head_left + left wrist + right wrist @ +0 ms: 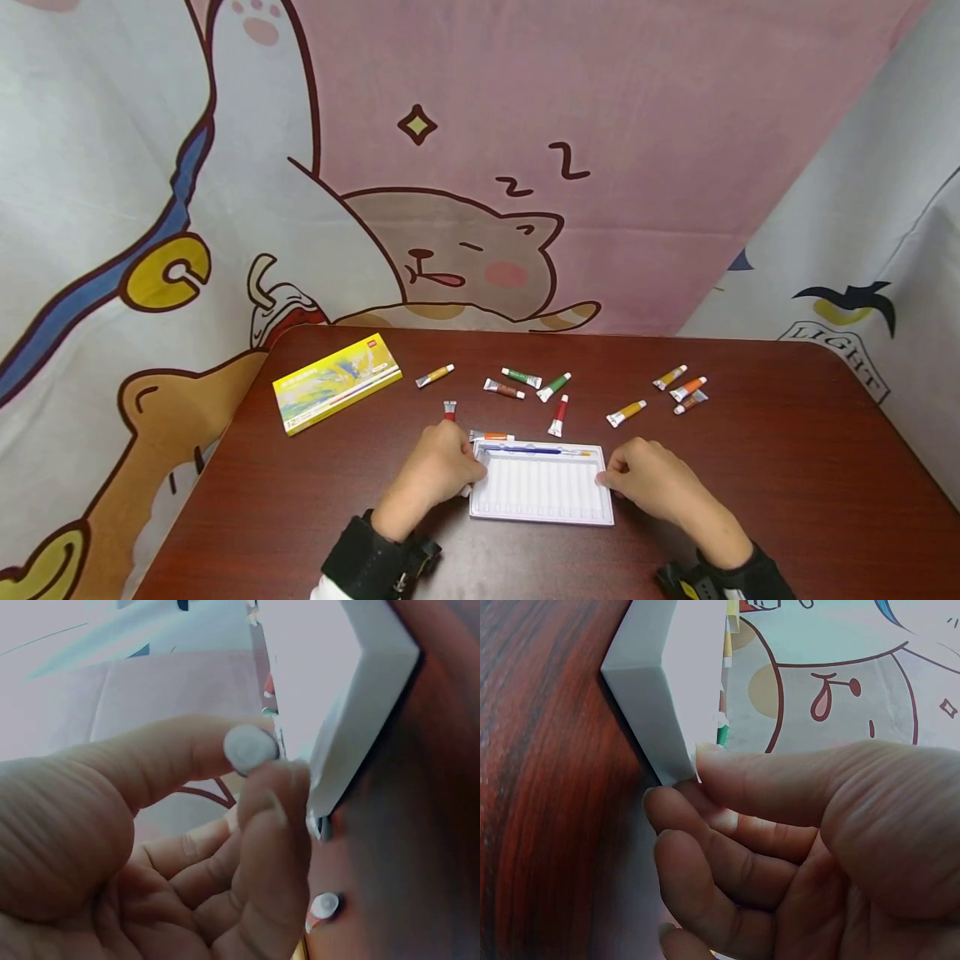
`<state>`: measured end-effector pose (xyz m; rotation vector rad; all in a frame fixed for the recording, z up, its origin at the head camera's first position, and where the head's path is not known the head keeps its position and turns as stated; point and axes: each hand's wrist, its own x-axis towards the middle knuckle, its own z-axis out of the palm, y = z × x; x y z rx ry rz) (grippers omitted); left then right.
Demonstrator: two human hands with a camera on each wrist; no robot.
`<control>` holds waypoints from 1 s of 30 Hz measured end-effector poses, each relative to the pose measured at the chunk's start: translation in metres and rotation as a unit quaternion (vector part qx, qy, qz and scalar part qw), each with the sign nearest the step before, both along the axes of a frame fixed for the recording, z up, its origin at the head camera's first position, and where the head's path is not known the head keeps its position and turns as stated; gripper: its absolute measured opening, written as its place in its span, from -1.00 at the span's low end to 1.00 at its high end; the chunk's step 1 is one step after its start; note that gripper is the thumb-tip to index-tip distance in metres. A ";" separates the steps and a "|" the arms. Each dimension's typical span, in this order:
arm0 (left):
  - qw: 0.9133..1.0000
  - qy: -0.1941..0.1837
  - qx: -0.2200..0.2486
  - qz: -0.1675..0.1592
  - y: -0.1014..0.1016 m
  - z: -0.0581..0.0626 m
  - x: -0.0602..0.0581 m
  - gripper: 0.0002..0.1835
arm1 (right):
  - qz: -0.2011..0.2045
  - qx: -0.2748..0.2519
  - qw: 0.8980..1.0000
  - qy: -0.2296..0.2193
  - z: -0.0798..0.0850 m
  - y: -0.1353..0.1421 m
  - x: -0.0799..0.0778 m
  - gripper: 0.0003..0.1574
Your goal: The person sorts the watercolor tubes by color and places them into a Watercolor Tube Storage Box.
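- Two bare hands work at a brown table, with a white tray lying between them.
- The left hand pinches a paint tube between thumb and finger, its white cap poking out, right beside the tray's left end. A fingertip hold like this probably keeps so small a thing easy to turn.
- The right hand pinches the tray's right end, thumb on the rim and fingers curled at its side. Gripping only the edge seems to steady the tray while leaving its ridged middle uncovered.
- A blue paintbrush lies along the tray's far side, from the left hand's end toward the right's, likely tucked there so it does not roll.
- Just beyond the left hand lies a red tube; an orange tube lies at the tray's far edge, close to that hand.
- More tubes lie scattered farther out, between the hands and beyond the right one, perhaps spread so each can be picked singly.
- A yellow box lies beyond the left hand, outward, apparently set aside.
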<state>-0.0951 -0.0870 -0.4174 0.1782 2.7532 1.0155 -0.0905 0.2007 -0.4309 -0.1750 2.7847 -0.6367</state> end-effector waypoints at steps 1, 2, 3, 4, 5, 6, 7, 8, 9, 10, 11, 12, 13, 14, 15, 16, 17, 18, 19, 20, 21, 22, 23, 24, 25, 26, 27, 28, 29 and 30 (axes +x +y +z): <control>1.000 -0.002 -0.004 0.003 0.002 -0.001 0.001 -0.70 | 0.001 0.000 1.000 0.000 0.000 0.000 0.000 -0.61; 1.000 -0.006 -0.011 0.006 0.003 -0.001 0.001 -0.70 | 0.002 0.000 1.000 0.001 0.000 0.000 0.000 -0.61; 1.000 -0.009 -0.020 0.008 0.005 -0.002 0.002 -0.70 | 0.003 -0.001 1.000 0.002 0.000 0.000 0.001 -0.61; 0.999 -0.015 -0.026 0.011 0.006 -0.002 0.002 -0.70 | 0.004 -0.001 1.000 0.003 0.000 0.000 0.001 -0.62; 0.999 -0.021 -0.032 0.015 0.008 -0.003 0.003 -0.71 | 0.005 -0.002 1.000 0.004 0.001 0.000 0.001 -0.62; 0.999 -0.026 -0.038 0.018 0.009 -0.004 0.003 -0.71 | 0.006 -0.003 1.000 0.005 0.001 0.000 0.001 -0.62; 0.998 -0.027 -0.043 0.020 0.010 -0.004 0.004 -0.73 | 0.006 -0.004 1.000 0.004 0.001 0.000 0.001 -0.62; 0.998 -0.029 -0.050 0.022 0.012 -0.005 0.004 -0.74 | 0.006 -0.004 1.000 0.005 0.001 0.000 0.001 -0.61; 0.998 -0.028 -0.054 0.023 0.013 -0.006 0.005 -0.75 | 0.006 -0.005 1.000 0.005 0.001 0.000 0.001 -0.61; 0.998 -0.024 -0.057 0.024 0.014 -0.006 0.005 -0.77 | 0.007 -0.005 1.000 0.005 0.001 0.001 0.001 -0.61; 0.998 -0.021 -0.062 0.024 0.014 -0.006 0.006 -0.79 | 0.006 -0.005 1.000 0.005 0.001 0.001 0.001 -0.61; 0.997 -0.018 -0.068 0.024 0.015 -0.007 0.006 -0.80 | 0.007 -0.006 1.000 0.005 0.001 0.001 0.002 -0.61; 0.997 -0.019 -0.071 0.024 0.016 -0.006 0.007 -0.80 | 0.008 -0.006 1.000 0.005 0.001 0.001 0.002 -0.61; 0.997 -0.018 -0.076 0.025 0.017 -0.006 0.007 -0.80 | 0.008 -0.006 1.000 0.006 0.001 0.001 0.002 -0.61; 0.996 -0.017 -0.082 0.026 0.017 -0.006 0.008 -0.79 | 0.008 -0.007 1.000 0.005 0.001 0.001 0.002 -0.61; 0.996 -0.017 -0.088 0.027 0.018 -0.006 0.008 -0.77 | 0.009 -0.007 1.000 0.005 0.001 0.001 0.002 -0.60; 0.995 -0.018 -0.093 0.028 0.018 -0.006 0.009 -0.76 | 0.009 -0.007 1.000 0.004 0.001 0.001 0.002 -0.60; 0.995 -0.017 -0.096 0.028 0.019 -0.006 0.009 -0.76 | 0.010 -0.008 1.000 0.005 0.001 0.001 0.002 -0.60; 0.995 -0.014 -0.097 0.028 0.019 -0.006 0.010 -0.76 | 0.009 -0.008 1.000 0.004 0.001 0.001 0.002 -0.60; 0.995 -0.008 -0.098 0.027 0.019 -0.006 0.010 -0.77 | 0.009 -0.008 1.000 0.003 0.001 0.001 0.001 -0.60; 0.995 -0.003 -0.098 0.026 0.019 -0.006 0.011 -0.78 | 0.009 -0.009 1.000 0.003 0.002 0.001 0.001 -0.61; 0.995 0.001 -0.097 0.025 0.019 -0.006 0.011 -0.78 | 0.008 -0.009 1.000 0.002 0.002 0.001 0.001 -0.61; 0.995 0.004 -0.096 0.024 0.019 -0.006 0.012 -0.77 | 0.009 -0.010 1.000 0.001 0.002 0.001 0.001 -0.61; 0.995 0.007 -0.095 0.024 0.019 -0.006 0.012 -0.76 | 0.009 -0.010 1.000 0.001 0.002 0.001 0.001 -0.61; 0.995 0.009 -0.095 0.024 0.020 -0.007 0.012 -0.75 | 0.010 -0.011 1.000 0.000 0.002 0.001 0.001 -0.61; 0.995 0.009 -0.097 0.024 0.020 -0.007 0.012 -0.74 | 0.011 -0.012 1.000 0.000 0.002 0.001 0.001 -0.61; 0.995 0.011 -0.099 0.024 0.020 -0.007 0.011 -0.73 | 0.012 -0.012 1.000 0.001 0.002 0.001 0.001 -0.62; 0.995 0.009 -0.100 0.024 0.020 -0.007 0.011 -0.72 | 0.013 -0.012 1.000 0.001 0.001 0.001 0.001 -0.62; 0.995 0.006 -0.100 0.025 0.020 -0.007 0.011 -0.72 | 0.014 -0.013 1.000 0.002 0.001 0.001 0.001 -0.62; 0.995 0.002 -0.100 0.025 0.020 -0.007 0.010 -0.71 | 0.014 -0.013 1.000 0.002 0.001 0.002 0.001 -0.62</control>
